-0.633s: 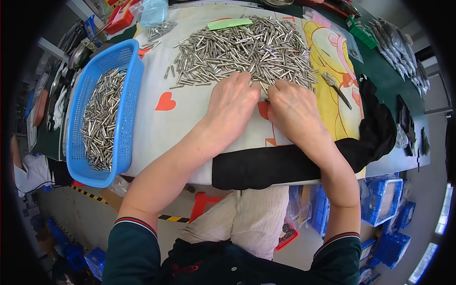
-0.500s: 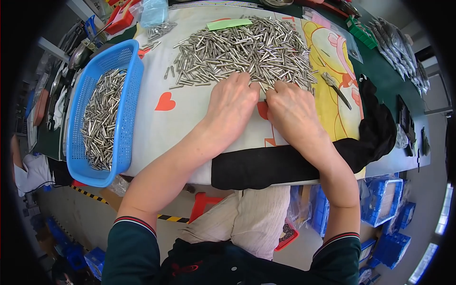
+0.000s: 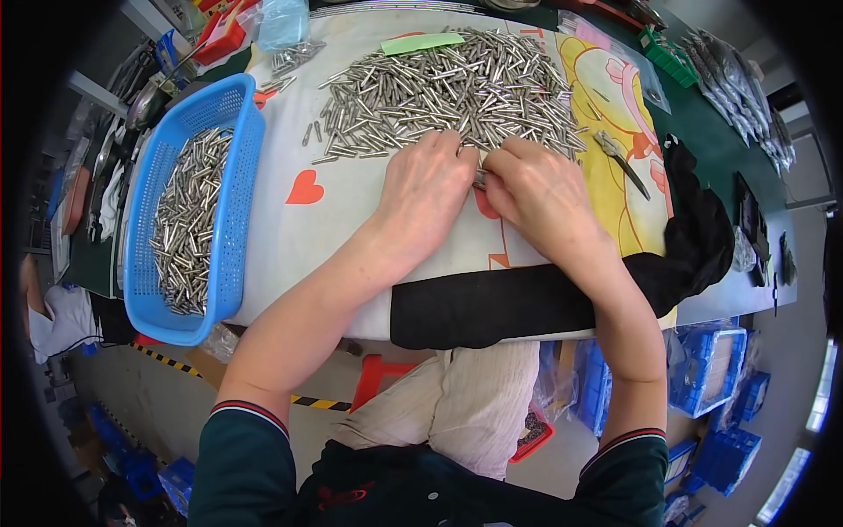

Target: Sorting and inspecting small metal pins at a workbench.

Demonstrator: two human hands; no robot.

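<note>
A wide heap of small silver metal pins lies on a printed sheet. At the heap's near edge my left hand is closed, knuckles up and fingers curled down. What its fingertips hold is hidden beneath them. Beside it, my right hand is also closed, with thumb and fingers drawn together. A few metal pins show in the narrow gap between the hands, at the right thumb and fingers. A black cloth sleeve lies under my right forearm.
A blue perforated basket full of similar pins stands at the left. Dark-handled pliers lie right of the heap. A green strip rests on its far edge. A green bin and bagged pieces are at far right.
My right hand has turned slightly and its thumb shows more, with metal pins now visible beside it. My left hand has barely moved.
</note>
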